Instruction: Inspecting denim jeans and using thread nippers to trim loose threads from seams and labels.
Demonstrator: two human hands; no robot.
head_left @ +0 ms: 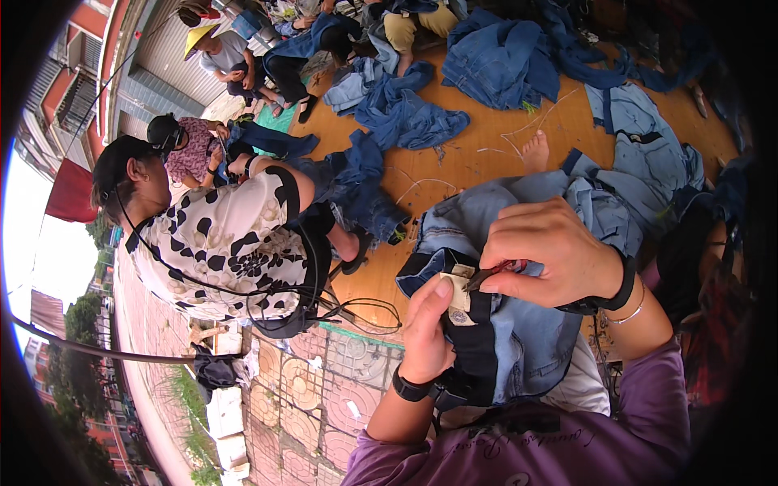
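From afar, I see the left hand [428,334] pinching the label [459,301], probably steadying it; the right hand [553,253] clamps a small tool [484,279].

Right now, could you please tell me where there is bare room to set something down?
The orange-brown wooden surface shows between the crumpled blue denim pile and the bare foot, with white threads, and right of the pale-blue denim. It is crowded under the left hand and right hand, where the faded-blue denim garment bunches.
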